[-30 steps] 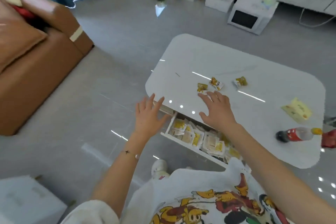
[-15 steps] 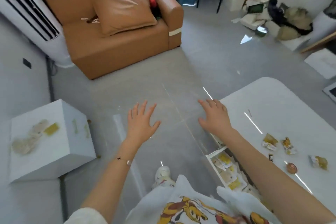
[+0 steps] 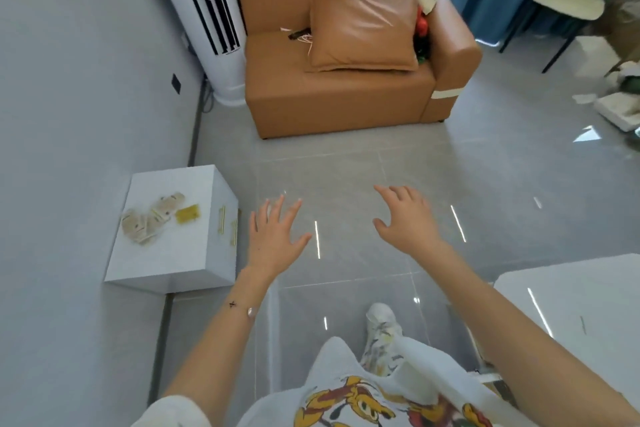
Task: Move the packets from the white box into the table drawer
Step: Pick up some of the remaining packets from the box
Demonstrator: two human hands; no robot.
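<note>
The white box (image 3: 194, 253) stands on the floor at the left, against the wall. Several pale and yellow packets (image 3: 157, 217) lie on its top. My left hand (image 3: 275, 236) hovers just right of the box, fingers spread, holding nothing. My right hand (image 3: 407, 218) hangs over the bare floor further right, also empty with fingers apart. Only a corner of the white table (image 3: 571, 305) shows at the lower right, and a sliver of its drawer (image 3: 491, 381) peeks out beside my right arm.
An orange sofa (image 3: 339, 97) with a cushion stands ahead. A tall white air conditioner (image 3: 211, 17) stands left of the sofa. A stool (image 3: 564, 7) and clutter sit at the far right. Grey tiled floor (image 3: 346, 166) lies between me and the sofa.
My view has swung left, away from the table and open drawer toward the white box. Both empty hands have moved off the table and now hover over the floor near the box.
</note>
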